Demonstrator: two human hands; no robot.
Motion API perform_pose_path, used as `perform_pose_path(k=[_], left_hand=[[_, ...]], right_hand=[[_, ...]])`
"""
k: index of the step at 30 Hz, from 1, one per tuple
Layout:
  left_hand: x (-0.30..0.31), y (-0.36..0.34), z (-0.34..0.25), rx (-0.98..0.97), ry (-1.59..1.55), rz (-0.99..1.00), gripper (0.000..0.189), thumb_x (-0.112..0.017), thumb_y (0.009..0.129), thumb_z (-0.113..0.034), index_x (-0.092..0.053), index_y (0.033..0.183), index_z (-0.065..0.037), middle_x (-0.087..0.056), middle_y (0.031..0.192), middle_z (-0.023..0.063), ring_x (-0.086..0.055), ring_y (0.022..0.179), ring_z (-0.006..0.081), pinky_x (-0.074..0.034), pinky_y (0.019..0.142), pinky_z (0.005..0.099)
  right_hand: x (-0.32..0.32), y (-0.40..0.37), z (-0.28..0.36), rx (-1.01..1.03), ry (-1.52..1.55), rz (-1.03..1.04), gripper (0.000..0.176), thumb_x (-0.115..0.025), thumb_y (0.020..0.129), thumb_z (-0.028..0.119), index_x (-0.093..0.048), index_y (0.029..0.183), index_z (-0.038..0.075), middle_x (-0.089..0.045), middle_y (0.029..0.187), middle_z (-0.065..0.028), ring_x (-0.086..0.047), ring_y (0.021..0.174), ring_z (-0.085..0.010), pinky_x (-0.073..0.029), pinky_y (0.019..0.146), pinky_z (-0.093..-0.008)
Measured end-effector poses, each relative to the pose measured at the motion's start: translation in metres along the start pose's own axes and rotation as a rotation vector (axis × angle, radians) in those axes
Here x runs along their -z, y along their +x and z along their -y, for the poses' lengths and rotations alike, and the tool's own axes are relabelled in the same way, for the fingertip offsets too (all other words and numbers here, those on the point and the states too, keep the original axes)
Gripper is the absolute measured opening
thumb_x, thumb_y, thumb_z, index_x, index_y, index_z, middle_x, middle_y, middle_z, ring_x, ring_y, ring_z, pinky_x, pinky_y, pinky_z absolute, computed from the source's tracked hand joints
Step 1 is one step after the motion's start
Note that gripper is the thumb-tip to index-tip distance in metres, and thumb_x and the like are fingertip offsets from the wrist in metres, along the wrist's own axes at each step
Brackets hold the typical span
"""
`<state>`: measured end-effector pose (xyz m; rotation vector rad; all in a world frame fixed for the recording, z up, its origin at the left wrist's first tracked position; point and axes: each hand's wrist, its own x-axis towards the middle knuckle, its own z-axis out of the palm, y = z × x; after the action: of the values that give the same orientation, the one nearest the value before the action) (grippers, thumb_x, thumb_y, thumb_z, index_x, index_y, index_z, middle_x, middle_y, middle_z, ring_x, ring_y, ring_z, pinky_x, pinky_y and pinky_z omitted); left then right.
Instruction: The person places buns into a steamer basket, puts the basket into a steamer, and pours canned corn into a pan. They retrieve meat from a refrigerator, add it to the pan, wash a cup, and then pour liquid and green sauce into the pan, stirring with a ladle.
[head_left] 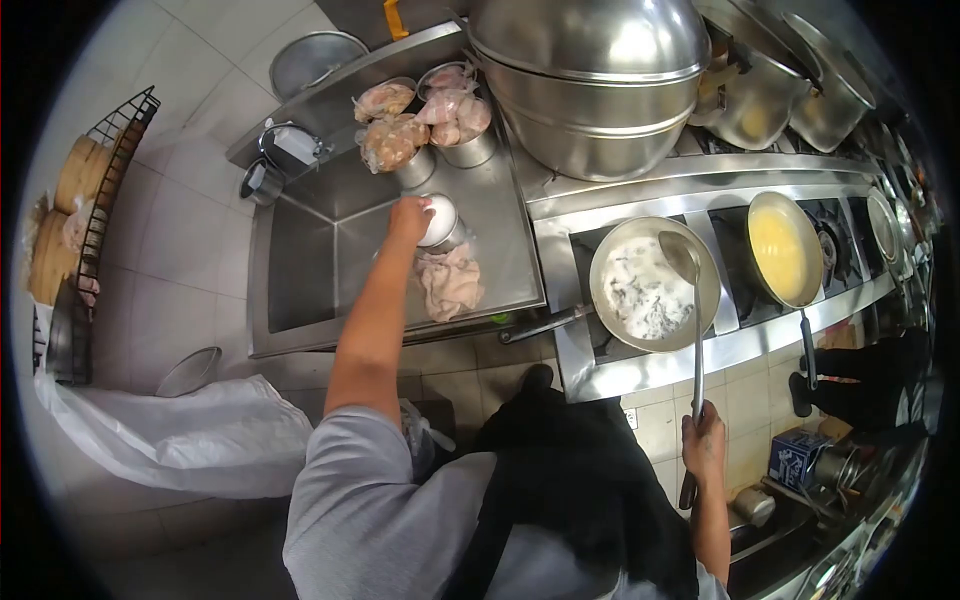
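My left hand point(408, 218) is at the rim of a metal container point(452, 240) holding a white substance point(438, 220). Its fingers are curled over the white contents; whether they pinch some of it or grip the rim I cannot make out. A crumpled beige cloth point(450, 282) lies just below the container. My right hand point(705, 440) is closed around the long handle of a ladle point(698, 340). The ladle's bowl rests inside a pan point(597, 290) on the stove, at the edge of white liquid point(640, 285) with dark pieces in it.
Metal pots with bagged food point(395, 140) stand behind the container, beside a sink point(305, 260). A large domed steel pot point(590, 80) stands at the back. Another pan with yellow liquid point(780, 250) is on the right burner. A person's dark-clothed legs point(870, 380) show at far right.
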<state>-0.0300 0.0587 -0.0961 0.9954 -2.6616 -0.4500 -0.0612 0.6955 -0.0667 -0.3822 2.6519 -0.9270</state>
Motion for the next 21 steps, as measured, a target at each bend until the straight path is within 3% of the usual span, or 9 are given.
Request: perform_pose_path(k=[2,4,5,8,10,11,12,16,21], left_hand=[[0.003,0.002,-0.002,-0.015,0.000,0.033,0.018,-0.067,0.077,-0.010,-0.072,0.094,-0.008,-0.068,0.094,0.0178,-0.066,0.087,0.0321,-0.051,0.079,0.0374],[0.005,0.004,-0.007,-0.032,0.001,0.066,0.017,-0.064,0.079,-0.007,-0.072,0.093,-0.008,-0.068,0.094,0.0183,-0.066,0.088,0.0326,-0.051,0.080,0.0373],[0.004,0.004,-0.012,0.012,0.005,0.033,0.019,-0.060,0.079,-0.004,-0.072,0.092,-0.007,-0.067,0.094,0.0189,-0.065,0.089,0.0329,-0.051,0.081,0.0375],[-0.002,-0.004,-0.018,0.078,-0.008,-0.028,0.024,-0.055,0.077,0.001,-0.072,0.091,-0.007,-0.067,0.096,0.0204,-0.064,0.092,0.0334,-0.050,0.084,0.0380],[-0.012,-0.013,-0.015,0.095,-0.035,-0.059,0.026,-0.053,0.076,0.003,-0.072,0.091,-0.006,-0.066,0.097,0.0213,-0.063,0.095,0.0338,-0.049,0.086,0.0382],[-0.017,-0.019,-0.010,-0.040,-0.011,-0.156,0.027,-0.054,0.075,0.003,-0.071,0.094,-0.006,-0.065,0.100,0.0212,-0.062,0.097,0.0344,-0.048,0.088,0.0386],[-0.025,-0.025,-0.010,-0.178,0.004,-0.249,0.028,-0.056,0.074,0.003,-0.070,0.096,-0.005,-0.064,0.104,0.0210,-0.060,0.099,0.0350,-0.047,0.089,0.0390],[-0.024,-0.088,-0.055,-0.044,0.026,-0.573,0.036,-0.059,0.073,0.001,-0.062,0.109,-0.003,-0.056,0.111,0.0161,-0.055,0.106,0.0355,-0.045,0.091,0.0415],[-0.060,-0.133,-0.049,0.155,-0.113,-0.379,0.039,-0.058,0.073,0.001,-0.059,0.112,-0.001,-0.056,0.108,0.0178,-0.054,0.105,0.0338,-0.044,0.091,0.0408]], right_hand=[[0.000,0.006,0.002,-0.033,0.079,0.040,0.028,-0.057,0.083,0.008,-0.055,0.105,-0.009,-0.054,0.061,-0.0124,-0.053,0.053,-0.0201,-0.042,0.052,-0.0349],[0.007,0.011,0.015,-0.359,0.399,0.227,0.027,-0.056,0.082,0.008,-0.054,0.104,-0.008,-0.053,0.060,-0.0117,-0.053,0.053,-0.0192,-0.042,0.052,-0.0355],[0.001,0.013,0.005,-0.361,0.405,0.233,0.027,-0.056,0.082,0.008,-0.054,0.104,-0.008,-0.053,0.060,-0.0117,-0.053,0.053,-0.0192,-0.042,0.052,-0.0355],[-0.013,0.014,-0.029,-0.258,0.406,0.230,0.030,-0.058,0.081,0.005,-0.051,0.107,-0.007,-0.057,0.063,-0.0186,-0.057,0.055,-0.0319,-0.046,0.056,-0.0414],[-0.008,0.017,-0.028,0.017,0.068,0.157,0.033,-0.058,0.081,0.009,-0.051,0.110,-0.005,-0.060,0.068,-0.0224,-0.061,0.062,-0.0393,-0.048,0.060,-0.0443],[-0.011,0.018,-0.033,0.009,-0.041,0.152,0.034,-0.057,0.081,0.012,-0.051,0.112,-0.002,-0.062,0.074,-0.0257,-0.061,0.072,-0.0442,-0.049,0.064,-0.0481],[-0.011,0.018,-0.036,0.055,-0.047,0.127,0.033,-0.057,0.082,0.012,-0.052,0.112,0.000,-0.062,0.076,-0.0257,-0.062,0.073,-0.0441,-0.049,0.065,-0.0503],[-0.004,0.020,-0.054,0.170,-0.204,0.140,0.040,-0.057,0.081,0.011,-0.047,0.118,0.000,-0.063,0.075,-0.0227,-0.061,0.068,-0.0422,-0.049,0.063,-0.0507],[0.014,0.026,-0.077,0.249,-0.176,0.104,0.044,-0.058,0.081,0.011,-0.044,0.119,-0.006,-0.061,0.073,-0.0242,-0.061,0.064,-0.0420,-0.049,0.058,-0.0490]])
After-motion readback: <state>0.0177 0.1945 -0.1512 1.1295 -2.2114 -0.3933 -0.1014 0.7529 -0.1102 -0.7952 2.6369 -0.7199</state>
